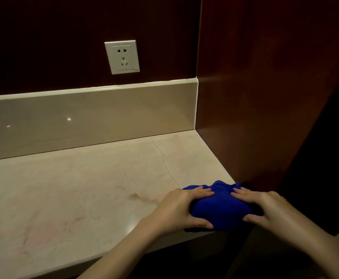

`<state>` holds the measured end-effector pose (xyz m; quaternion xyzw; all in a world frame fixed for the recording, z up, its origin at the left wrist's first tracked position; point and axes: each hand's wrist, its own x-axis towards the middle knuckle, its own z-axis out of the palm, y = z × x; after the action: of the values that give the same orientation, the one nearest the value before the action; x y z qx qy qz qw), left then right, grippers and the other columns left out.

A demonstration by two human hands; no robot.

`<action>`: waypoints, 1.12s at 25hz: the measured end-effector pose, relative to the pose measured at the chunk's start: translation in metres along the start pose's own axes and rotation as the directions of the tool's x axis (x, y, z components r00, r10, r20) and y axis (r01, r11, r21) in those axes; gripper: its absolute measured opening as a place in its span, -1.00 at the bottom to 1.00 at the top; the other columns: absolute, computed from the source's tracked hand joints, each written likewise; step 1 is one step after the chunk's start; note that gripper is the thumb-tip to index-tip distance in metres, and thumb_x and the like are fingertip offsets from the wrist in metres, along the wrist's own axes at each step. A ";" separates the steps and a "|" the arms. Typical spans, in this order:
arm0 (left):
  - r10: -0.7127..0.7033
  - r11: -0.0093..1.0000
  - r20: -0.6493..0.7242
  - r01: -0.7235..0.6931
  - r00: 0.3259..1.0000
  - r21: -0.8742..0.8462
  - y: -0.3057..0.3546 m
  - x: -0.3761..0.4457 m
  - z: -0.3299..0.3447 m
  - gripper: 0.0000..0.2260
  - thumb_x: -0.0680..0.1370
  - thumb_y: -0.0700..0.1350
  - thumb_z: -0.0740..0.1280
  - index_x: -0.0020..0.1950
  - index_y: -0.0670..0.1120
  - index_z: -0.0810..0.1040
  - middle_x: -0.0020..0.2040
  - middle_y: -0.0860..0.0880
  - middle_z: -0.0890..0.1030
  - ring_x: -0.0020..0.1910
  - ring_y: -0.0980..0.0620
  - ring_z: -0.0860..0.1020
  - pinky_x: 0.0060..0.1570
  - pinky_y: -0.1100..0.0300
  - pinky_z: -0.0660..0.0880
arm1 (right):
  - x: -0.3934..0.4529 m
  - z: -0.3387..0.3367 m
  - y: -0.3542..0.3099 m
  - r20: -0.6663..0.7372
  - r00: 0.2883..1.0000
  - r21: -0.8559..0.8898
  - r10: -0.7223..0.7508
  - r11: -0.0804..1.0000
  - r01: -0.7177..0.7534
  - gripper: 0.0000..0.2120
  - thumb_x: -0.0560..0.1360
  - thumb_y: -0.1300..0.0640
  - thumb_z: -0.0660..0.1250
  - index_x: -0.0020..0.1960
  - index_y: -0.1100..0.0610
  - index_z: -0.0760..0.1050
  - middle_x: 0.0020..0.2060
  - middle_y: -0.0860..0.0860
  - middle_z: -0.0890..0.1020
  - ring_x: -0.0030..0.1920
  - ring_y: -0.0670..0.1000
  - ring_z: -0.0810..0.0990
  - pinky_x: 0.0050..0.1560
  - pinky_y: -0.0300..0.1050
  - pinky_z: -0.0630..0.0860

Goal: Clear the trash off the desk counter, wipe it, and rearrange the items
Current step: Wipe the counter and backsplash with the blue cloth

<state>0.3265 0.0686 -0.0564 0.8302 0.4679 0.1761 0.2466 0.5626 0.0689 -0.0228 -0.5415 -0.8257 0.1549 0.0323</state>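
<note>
Surface: pale marble-like stone, polished, smooth, faint pinkish veining, a thin crack running in from the back edge toward the right front corner, a brownish stain near the front edge. Backsplash: beige stone or tile, glossy, with light glints. Wall panels: dark reddish wood, lacquered sheen. Socket: white plastic, smooth. Cloth: blue, soft, matt, fuzzy like microfibre, bunched.

The cloth is a deep, plain royal blue. The bench is pale cream marble with faint pinkish veins, a thin dark crack line and a small brownish stain; its backsplash is glossy beige. The wall socket is white against dark reddish-brown wood panelling.
</note>
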 end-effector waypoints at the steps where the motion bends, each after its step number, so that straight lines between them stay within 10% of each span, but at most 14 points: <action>1: 0.007 1.000 0.001 -0.007 1.000 0.004 -0.001 0.005 0.000 -0.38 0.42 0.16 0.45 0.45 0.16 0.34 0.41 0.19 0.42 0.41 0.21 0.32 0.41 0.19 0.27 | 0.000 0.003 0.001 -0.010 1.000 -0.002 0.010 1.000 -0.010 -0.36 0.51 0.10 0.36 0.49 -0.10 0.14 0.49 -0.20 0.18 0.48 -0.23 0.09 0.47 -0.25 0.01; 28: 0.069 0.998 0.041 -0.068 0.997 -0.015 -0.108 0.114 -0.070 -0.41 0.37 0.14 0.51 0.37 0.06 0.48 0.19 0.04 0.62 0.11 0.09 0.56 0.06 0.31 0.46 | 0.121 -0.013 -0.046 -0.131 0.920 0.069 0.370 0.929 -0.363 -0.57 0.51 0.16 0.37 0.36 0.02 0.45 0.28 0.07 0.53 0.28 0.14 0.48 0.27 0.00 0.40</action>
<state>0.2723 0.2316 -0.0545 0.8475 0.4328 0.1704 0.2556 0.4749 0.1646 -0.0109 -0.6952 -0.7018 0.1374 0.0729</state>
